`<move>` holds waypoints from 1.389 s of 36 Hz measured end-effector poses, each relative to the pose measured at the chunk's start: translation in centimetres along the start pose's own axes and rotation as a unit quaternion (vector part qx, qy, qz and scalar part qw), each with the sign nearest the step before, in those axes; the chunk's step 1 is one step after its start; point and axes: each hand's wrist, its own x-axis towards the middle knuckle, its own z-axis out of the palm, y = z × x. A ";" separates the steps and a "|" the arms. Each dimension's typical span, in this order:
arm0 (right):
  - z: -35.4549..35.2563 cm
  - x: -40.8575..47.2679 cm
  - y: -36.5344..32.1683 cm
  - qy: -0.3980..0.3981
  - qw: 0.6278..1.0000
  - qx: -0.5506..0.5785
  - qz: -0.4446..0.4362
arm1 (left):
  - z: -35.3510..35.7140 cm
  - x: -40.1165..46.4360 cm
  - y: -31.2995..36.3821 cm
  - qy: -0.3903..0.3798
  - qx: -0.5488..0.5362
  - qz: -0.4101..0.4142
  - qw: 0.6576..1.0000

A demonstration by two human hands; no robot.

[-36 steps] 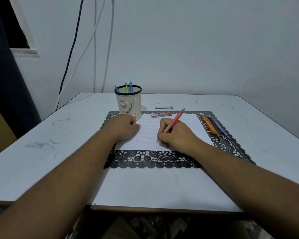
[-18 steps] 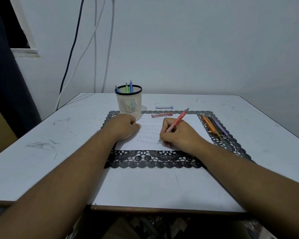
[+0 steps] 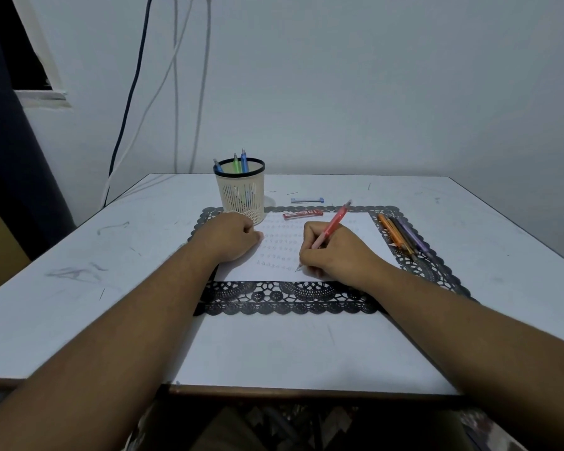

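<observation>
— On the white paper (image 3: 365, 236), near its front edge, where exactly was the pink pencil (image 3: 331, 226)?

— Its tip touched the paper at the end of the lowest of the rows of small marks (image 3: 279, 245). Its body leaned away from the person and a little to the right.

— Which hand had it?

— It was the right hand (image 3: 336, 252). Its thumb and first fingers were curled closely around the lower part of the pencil, and the side of the hand rested on the paper.

— And the left hand (image 3: 230, 237)?

— It lay on the left part of the paper, with its fingers curled into a loose fist. I could see nothing inside it. The written rows were between the two hands.

— What was under the paper?

— There was a black lace placemat (image 3: 290, 297), which lay on the white table (image 3: 274, 353).

— What else was nearby?

— A cream pen holder (image 3: 240, 196) with a black rim stood at the far left corner of the placemat, just behind the left hand, and it held three pens (image 3: 238, 162). A red lead case (image 3: 302, 214) lay at the far edge of the paper. A small blue and white tube (image 3: 307, 200) lay on the table behind the case. On the right side of the placemat several pencils (image 3: 401, 236), orange, dark and purple, lay side by side.
</observation>
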 end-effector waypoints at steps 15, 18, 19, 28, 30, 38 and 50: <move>0.2 0.1 0.0 -0.002 1.000 0.021 0.005 | -0.1 -0.1 0.1 0.000 -0.001 -0.004 1.000; 0.4 0.0 0.0 -0.031 0.999 0.023 -0.010 | -0.1 -0.2 0.1 0.000 -0.002 -0.004 1.000; 0.3 0.0 0.0 -0.031 0.999 0.025 -0.008 | -0.1 -0.2 0.1 -0.001 -0.002 -0.003 1.000; -3.4 1.3 0.1 0.129 0.969 0.208 0.019 | -0.6 -0.3 0.2 -0.013 -0.038 -0.012 0.999; -4.1 1.6 0.3 0.155 0.957 0.241 0.035 | -1.4 -0.3 -0.1 -0.012 -0.094 -0.022 0.995; -4.9 2.4 0.6 0.201 0.916 0.345 0.034 | -4.2 0.0 -3.3 0.196 -0.402 -0.120 0.886; -4.7 3.6 -2.7 0.182 0.982 0.054 -0.008 | -1.3 1.3 -1.8 0.171 -0.377 -0.100 0.905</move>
